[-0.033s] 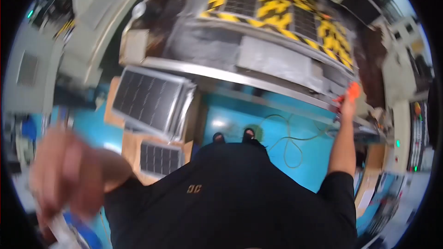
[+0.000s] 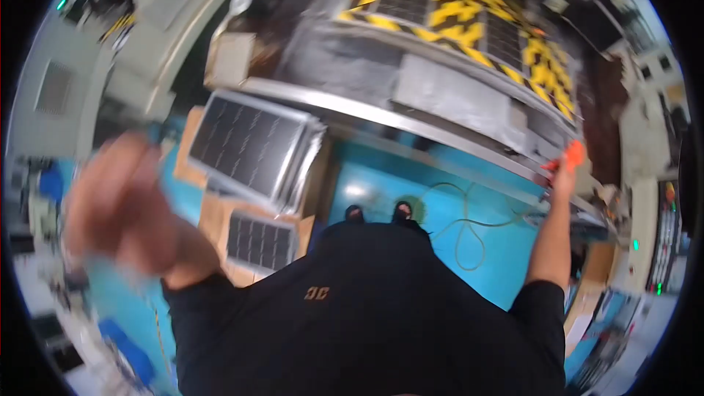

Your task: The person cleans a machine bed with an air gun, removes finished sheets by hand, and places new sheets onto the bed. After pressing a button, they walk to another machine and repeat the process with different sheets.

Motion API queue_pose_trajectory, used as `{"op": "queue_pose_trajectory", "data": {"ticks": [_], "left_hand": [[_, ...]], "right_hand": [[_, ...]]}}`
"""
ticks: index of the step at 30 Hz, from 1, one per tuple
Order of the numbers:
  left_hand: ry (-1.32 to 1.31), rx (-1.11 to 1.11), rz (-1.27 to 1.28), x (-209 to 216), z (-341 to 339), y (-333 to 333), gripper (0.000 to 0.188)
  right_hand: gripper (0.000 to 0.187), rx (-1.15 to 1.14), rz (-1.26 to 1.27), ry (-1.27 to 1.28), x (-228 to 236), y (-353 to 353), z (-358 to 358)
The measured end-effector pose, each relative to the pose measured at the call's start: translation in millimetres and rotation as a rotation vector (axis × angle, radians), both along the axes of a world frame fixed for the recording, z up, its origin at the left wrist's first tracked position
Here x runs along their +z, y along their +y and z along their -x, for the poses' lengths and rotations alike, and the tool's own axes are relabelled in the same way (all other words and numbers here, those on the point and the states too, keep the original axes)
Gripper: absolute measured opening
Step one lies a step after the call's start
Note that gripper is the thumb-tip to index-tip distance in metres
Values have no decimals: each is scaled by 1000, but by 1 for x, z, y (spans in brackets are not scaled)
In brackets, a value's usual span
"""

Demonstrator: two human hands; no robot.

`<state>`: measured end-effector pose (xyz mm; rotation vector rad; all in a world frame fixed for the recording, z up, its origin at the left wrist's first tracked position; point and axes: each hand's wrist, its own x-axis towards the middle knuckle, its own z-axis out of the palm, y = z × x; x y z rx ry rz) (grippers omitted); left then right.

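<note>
My left hand (image 2: 121, 213) is raised at the left, close to the camera and smeared by motion. Its fingers look bent, but I cannot make out whether they hold anything. At the right, my right hand (image 2: 561, 176) is by the front edge of the metal machine bench (image 2: 345, 101). A bright orange thing (image 2: 574, 152) and some red show at its fingers; whether these are held or worn is unclear. Dark gridded panels in pale frames, the upper panel (image 2: 246, 143) and the lower panel (image 2: 260, 242), lie left of my body.
Yellow-black striped tape surrounds a dark panel (image 2: 403, 1) and another dark panel (image 2: 504, 40) on the bench. A pale block (image 2: 451, 94) sits in front. A thin hose (image 2: 469, 221) loops over the blue floor (image 2: 367, 176). Cardboard (image 2: 220, 213) lies under the left panels.
My left hand has moved up and slightly right in the picture. The whole scene has shifted a little to the right; my right hand stays by the bench edge.
</note>
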<state>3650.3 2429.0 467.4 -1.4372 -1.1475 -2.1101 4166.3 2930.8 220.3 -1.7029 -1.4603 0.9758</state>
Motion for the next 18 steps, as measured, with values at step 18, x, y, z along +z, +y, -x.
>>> {"op": "queue_pose_trajectory", "data": {"ticks": [18], "left_hand": [[255, 479, 1683, -240, 28, -58, 66]], "right_hand": [[38, 49, 90, 102, 14, -3, 14]]}}
